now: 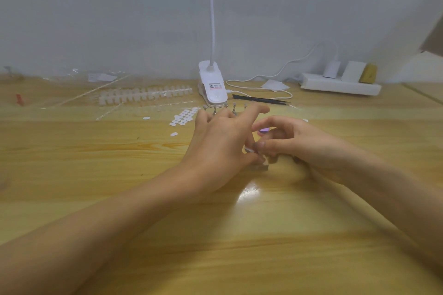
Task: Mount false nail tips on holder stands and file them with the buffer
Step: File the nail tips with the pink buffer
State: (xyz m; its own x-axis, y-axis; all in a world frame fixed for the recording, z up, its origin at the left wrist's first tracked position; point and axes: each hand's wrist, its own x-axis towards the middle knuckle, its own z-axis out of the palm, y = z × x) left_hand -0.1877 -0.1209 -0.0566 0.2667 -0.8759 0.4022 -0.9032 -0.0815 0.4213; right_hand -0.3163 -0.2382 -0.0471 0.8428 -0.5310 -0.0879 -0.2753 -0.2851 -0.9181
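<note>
Item: buffer point(264, 130), purple end showing, in your right hand point(294, 143), fingers curled around it; long axis hidden (direction cannot be told). Item: nail tip point(250, 150), pinched at your left hand point(220, 146) thumb, other fingers spread. Location: centre of wooden table point(96, 163), just before the holder stands point(224, 109).

Desk layout, my hands at centre front.
My left hand point(217, 141) and right hand point(294, 143) meet mid-desk; holder stands point(224, 109) just behind; clip lamp point(212, 84) behind those; nail tip strip point(143, 96) rear left; power strip point(340, 85) rear right.
</note>
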